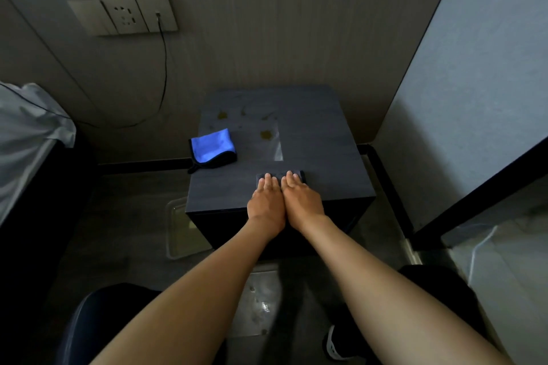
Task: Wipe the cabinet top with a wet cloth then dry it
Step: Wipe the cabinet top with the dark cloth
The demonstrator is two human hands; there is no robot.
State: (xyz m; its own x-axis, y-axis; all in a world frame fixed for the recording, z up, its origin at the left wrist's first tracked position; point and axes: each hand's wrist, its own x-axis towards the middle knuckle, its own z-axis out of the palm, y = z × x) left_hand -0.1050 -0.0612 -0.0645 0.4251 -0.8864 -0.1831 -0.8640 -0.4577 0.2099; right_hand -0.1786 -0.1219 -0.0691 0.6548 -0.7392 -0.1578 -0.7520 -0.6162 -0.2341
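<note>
Both hands flat, side by side: left hand [266, 201], right hand [302, 198] press dark cloth [280, 177] onto cabinet top [320, 139] near front edge. Yellowish stains [266, 134] remain farther back; blue cloth [212, 147] lies unused at left edge. Wet wipe judged barely begun, drying left.

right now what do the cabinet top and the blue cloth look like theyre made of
The cabinet top looks like dark grey laminate or wood-effect board: faint streaky grain, matte, with one dull glare patch and yellowish stains. The blue cloth looks like soft microfibre: fuzzy nap, folded, black stitched edging. Neither material is certain from this view.
</note>
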